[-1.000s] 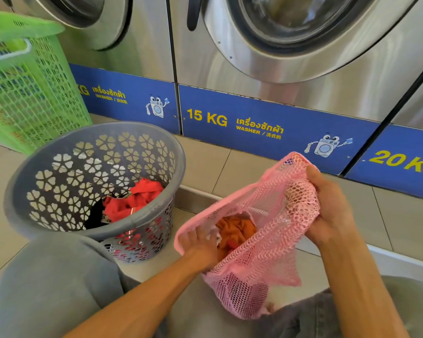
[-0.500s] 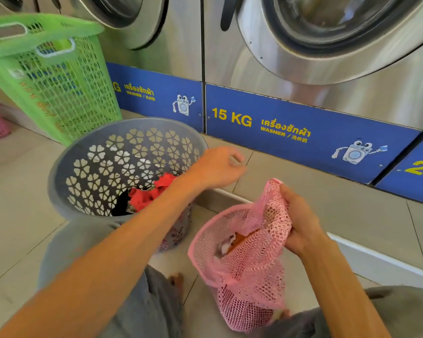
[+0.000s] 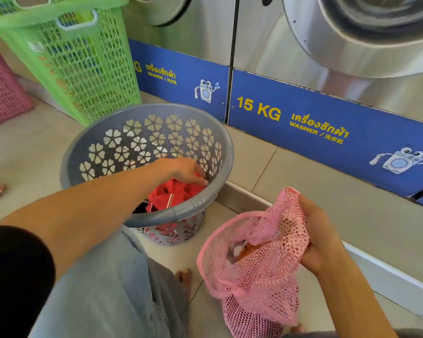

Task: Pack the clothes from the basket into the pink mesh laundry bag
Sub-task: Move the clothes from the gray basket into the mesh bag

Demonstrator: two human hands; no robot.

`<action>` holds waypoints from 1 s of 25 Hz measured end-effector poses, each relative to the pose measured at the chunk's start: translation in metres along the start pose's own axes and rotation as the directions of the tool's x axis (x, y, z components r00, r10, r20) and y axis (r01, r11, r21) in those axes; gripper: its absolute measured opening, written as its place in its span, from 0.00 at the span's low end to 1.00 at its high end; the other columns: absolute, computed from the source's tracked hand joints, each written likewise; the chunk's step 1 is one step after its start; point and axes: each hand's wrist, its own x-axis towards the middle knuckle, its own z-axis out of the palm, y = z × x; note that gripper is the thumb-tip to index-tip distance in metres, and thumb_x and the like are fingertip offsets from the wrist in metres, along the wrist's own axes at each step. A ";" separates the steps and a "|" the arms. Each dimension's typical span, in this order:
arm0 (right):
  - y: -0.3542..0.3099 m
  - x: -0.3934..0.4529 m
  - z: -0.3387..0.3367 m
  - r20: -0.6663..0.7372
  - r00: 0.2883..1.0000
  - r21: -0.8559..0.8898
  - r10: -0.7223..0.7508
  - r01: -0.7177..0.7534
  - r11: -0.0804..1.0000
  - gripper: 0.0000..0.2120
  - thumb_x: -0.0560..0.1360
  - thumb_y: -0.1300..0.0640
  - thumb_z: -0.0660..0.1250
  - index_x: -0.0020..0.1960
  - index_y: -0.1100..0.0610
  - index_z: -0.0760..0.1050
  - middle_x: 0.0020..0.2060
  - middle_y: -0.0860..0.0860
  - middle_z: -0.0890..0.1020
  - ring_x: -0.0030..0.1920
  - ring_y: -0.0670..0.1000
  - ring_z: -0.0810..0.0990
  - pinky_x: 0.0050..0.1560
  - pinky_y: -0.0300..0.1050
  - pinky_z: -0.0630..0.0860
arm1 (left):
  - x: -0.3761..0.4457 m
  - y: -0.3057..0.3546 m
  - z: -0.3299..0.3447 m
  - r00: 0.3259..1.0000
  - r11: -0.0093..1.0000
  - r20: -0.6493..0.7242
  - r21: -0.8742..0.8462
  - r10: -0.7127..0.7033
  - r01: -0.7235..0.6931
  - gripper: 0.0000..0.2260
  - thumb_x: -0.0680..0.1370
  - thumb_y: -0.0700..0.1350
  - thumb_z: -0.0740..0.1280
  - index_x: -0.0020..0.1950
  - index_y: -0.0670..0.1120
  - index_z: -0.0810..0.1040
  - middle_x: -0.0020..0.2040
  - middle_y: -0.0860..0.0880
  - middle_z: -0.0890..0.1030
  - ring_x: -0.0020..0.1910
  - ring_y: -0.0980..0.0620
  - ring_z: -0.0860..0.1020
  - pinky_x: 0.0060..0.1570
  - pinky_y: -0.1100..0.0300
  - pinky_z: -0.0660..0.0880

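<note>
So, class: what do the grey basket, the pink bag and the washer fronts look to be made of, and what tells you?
Grey basket: moulded plastic, matt, judging by its smooth rolled rim and flower-shaped cut-outs.
Pink bag: soft open mesh, probably synthetic; it sags and the clothes show through.
Washer fronts: likely brushed stainless steel, silvery with blurred reflections.

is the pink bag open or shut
Open: the right hand holds the pink bag by its rim, mouth gaping, orange cloth visible inside.

Steel washers (image 3: 279,45), beige tiled floor (image 3: 352,203)
</note>
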 end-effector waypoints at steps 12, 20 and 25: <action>-0.001 0.016 0.006 -0.037 0.998 -0.126 -0.045 0.040 0.991 0.21 0.80 0.44 0.64 0.55 0.61 0.82 0.45 0.61 0.88 0.38 0.59 0.87 0.41 0.52 0.81 | 0.056 -0.053 0.091 0.963 0.936 0.208 0.340 -0.174 0.095 0.31 0.78 0.54 0.67 0.78 0.49 0.60 0.70 0.44 0.72 0.67 0.42 0.73 0.66 0.52 0.71; 0.000 0.004 0.009 -0.033 0.997 -0.062 -0.069 0.067 0.996 0.23 0.80 0.44 0.64 0.60 0.63 0.80 0.48 0.62 0.85 0.45 0.61 0.83 0.43 0.54 0.82 | -0.004 -0.028 -0.010 0.935 0.953 -0.274 -0.262 -0.225 0.153 0.18 0.62 0.54 0.73 0.49 0.49 0.82 0.46 0.47 0.85 0.46 0.47 0.81 0.47 0.54 0.79; -0.006 -0.013 0.000 -0.069 0.993 -0.017 -0.100 0.099 0.995 0.20 0.81 0.46 0.63 0.61 0.61 0.79 0.50 0.63 0.86 0.44 0.60 0.85 0.41 0.53 0.81 | -0.086 -0.014 -0.072 0.812 0.490 -0.412 -0.852 -0.413 -0.184 0.13 0.57 0.43 0.70 0.40 0.48 0.83 0.38 0.48 0.81 0.37 0.48 0.77 0.37 0.56 0.74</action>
